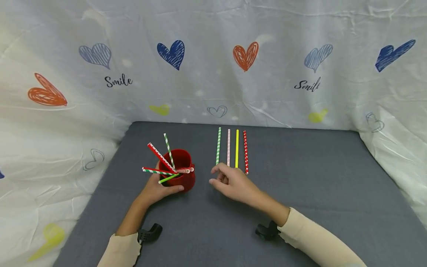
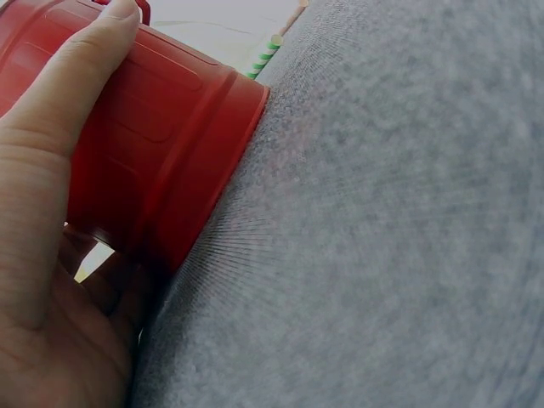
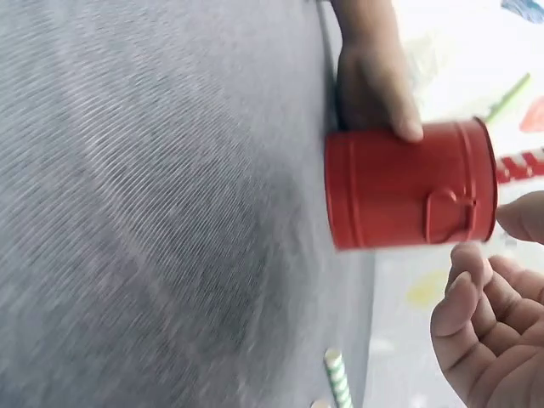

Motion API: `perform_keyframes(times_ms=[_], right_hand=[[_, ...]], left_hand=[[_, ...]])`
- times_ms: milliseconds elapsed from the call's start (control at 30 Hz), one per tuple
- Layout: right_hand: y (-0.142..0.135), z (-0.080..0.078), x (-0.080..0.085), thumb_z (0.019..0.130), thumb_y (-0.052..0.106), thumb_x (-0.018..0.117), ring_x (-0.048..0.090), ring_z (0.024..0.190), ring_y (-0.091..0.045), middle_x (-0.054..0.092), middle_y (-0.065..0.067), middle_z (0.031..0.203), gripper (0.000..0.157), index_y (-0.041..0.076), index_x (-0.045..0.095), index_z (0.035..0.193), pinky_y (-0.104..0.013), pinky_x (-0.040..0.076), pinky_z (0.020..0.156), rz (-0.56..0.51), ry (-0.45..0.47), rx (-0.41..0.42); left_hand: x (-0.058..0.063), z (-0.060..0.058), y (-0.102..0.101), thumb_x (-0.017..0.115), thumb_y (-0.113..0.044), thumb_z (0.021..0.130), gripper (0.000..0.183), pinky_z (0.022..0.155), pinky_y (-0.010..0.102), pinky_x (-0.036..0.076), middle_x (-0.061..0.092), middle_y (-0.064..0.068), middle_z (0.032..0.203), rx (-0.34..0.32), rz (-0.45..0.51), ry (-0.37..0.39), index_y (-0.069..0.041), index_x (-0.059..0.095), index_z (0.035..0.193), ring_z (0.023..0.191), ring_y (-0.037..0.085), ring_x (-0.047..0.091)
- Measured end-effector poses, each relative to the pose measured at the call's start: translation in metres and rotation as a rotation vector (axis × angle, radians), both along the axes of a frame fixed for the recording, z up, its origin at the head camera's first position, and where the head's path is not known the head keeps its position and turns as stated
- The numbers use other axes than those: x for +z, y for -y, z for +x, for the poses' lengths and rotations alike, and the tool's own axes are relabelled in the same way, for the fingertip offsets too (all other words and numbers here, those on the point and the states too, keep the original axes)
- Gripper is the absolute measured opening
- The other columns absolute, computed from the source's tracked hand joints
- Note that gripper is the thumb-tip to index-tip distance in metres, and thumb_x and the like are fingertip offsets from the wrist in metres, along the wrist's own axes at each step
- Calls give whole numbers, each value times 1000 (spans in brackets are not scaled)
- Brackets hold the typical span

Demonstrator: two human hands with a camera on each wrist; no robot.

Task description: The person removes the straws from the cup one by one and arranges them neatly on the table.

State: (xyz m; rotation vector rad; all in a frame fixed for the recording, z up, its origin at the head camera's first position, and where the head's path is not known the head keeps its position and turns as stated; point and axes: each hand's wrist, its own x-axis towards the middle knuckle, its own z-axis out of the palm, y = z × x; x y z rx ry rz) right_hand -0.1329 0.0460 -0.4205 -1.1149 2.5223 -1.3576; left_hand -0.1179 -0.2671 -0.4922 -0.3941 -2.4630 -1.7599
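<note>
A red metal pail [image 1: 187,182] with a small side handle [image 3: 446,217] stands upright on the grey table. My left hand [image 1: 156,190] grips its near left side, the thumb [image 2: 81,72] laid along the wall. Several paper straws lean out of the pail, among them a red one with white dots [image 1: 160,156], a green-striped one [image 1: 168,148] and a lime green one [image 1: 169,178]. To the right of the pail, my right hand [image 1: 237,185] hovers with loosely bent fingers and nothing between them. Its fingers are at the near ends of the green-striped [image 1: 218,146] and pink [image 1: 228,148] straws lying on the table.
Beside the pink straw lie a yellow straw [image 1: 237,146] and a red dotted straw [image 1: 245,150], all roughly parallel. Grey cloth covers the table [image 1: 317,178]. A white curtain [image 1: 207,55] with printed hearts hangs behind and along the sides.
</note>
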Motion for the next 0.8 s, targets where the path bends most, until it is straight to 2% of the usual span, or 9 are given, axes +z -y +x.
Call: perform_keyframes(times_ms=[167, 233, 433, 467, 633, 800], right_hand=[[17, 2, 7, 94, 17, 73, 56, 66, -5, 62, 9, 85, 31, 11, 61, 122, -26, 51, 64, -5, 0, 13], [24, 2, 10, 93, 17, 74, 58, 70, -6, 63, 6, 90, 37, 10, 59, 126, -29, 53, 67, -10, -7, 30], [44, 3, 19, 91, 16, 76, 60, 74, -6, 65, -1, 98, 49, 6, 55, 134, -35, 56, 70, -35, -18, 102], [47, 3, 20, 91, 15, 76, 60, 74, -6, 65, -1, 98, 49, 5, 56, 134, -34, 56, 70, -47, -12, 113], [59, 2, 23, 92, 15, 75, 61, 77, -9, 65, 5, 97, 43, 6, 60, 130, -28, 55, 68, -105, 16, 124], [66, 0, 24, 92, 13, 74, 62, 78, -9, 66, 6, 97, 31, 7, 66, 122, -26, 55, 67, -134, 0, 105]], left_hand=[[0, -1, -1, 90, -5, 72, 93, 97, 23, 44, 54, 4, 136, -2, -17, -30, -11, 35, 147, 121, 15, 49], [0, -2, -1, 90, -3, 72, 94, 98, 23, 43, 53, 5, 137, -8, -13, -38, -11, 34, 148, 122, 16, 49], [27, 10, -10, 86, 5, 72, 90, 97, 20, 44, 53, 17, 135, -41, -11, -68, 2, 34, 144, 118, 9, 51], [32, 12, -12, 86, 6, 72, 89, 96, 20, 44, 52, 20, 135, -45, -11, -72, 4, 33, 143, 118, 9, 51], [30, 11, -10, 85, 5, 74, 89, 95, 22, 47, 52, 17, 135, -62, 9, -64, 2, 32, 145, 118, 13, 53], [30, 9, -9, 84, 6, 76, 92, 95, 24, 49, 51, 15, 138, -92, 34, -66, 0, 29, 150, 120, 14, 54]])
